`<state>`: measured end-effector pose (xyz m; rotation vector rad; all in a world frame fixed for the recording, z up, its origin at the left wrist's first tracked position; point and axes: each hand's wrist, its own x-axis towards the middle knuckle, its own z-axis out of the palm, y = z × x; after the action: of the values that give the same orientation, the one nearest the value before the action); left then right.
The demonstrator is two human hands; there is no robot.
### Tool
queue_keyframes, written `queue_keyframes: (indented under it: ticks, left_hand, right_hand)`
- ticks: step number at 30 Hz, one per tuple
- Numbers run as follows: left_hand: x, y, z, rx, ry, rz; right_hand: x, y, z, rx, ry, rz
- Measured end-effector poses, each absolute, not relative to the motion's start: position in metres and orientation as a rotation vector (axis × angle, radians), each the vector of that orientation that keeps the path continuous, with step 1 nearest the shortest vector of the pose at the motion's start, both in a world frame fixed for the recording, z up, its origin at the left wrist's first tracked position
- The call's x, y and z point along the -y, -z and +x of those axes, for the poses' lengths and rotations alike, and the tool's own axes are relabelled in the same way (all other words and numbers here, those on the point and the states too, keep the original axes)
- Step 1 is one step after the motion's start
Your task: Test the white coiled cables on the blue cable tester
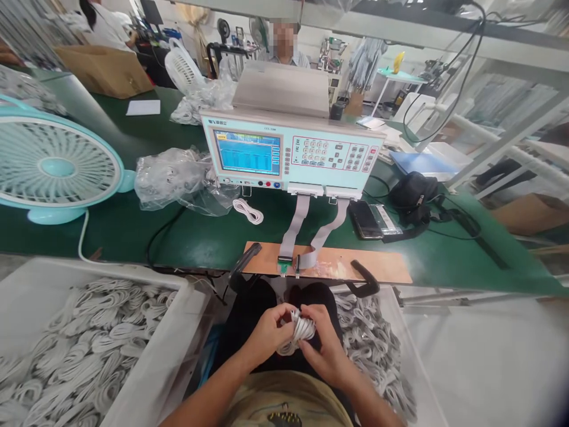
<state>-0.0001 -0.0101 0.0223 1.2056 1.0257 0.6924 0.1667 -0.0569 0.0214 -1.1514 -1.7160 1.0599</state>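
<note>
A coiled white cable [303,327] is held between my two hands, above my lap and just in front of the bench edge. My left hand [272,332] grips the coil from the left, its fingers curled round it. From the right, my right hand [323,344] pinches the same coil between thumb and fingers. Past my hands, a small green connector board [284,268] sits on the near edge of an orange-brown board [342,264]. Grey ribbon cables [294,228] run from it up to a cable tester [293,151] with a lit blue screen.
Bins of coiled cables stand on my left [89,344] and right [373,350]. On the green bench are a turquoise fan [57,166], plastic-bagged cables [171,178], a loose white cable [248,211], a phone [365,219] and a black pouch [413,193]. Two black clamps hold the board. People sit beyond.
</note>
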Motion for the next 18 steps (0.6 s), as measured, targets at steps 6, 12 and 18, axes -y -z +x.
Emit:
queue_keyframes:
  ticks: [6, 12, 18]
  left_hand:
    - [0.012, -0.030, -0.002, -0.969, -0.723, 1.363]
    - [0.011, -0.034, -0.010, -0.853, -0.683, 1.706]
    - [-0.003, -0.022, -0.008, -1.008, -0.945, 1.569]
  right_hand:
    - [0.050, -0.015, 0.161, 1.093, -1.420, -1.108]
    - [0.034, -0.026, 0.167, 1.109, -1.883, -1.096]
    - [0.018, -0.020, 0.161, 1.011, -1.687, -1.072]
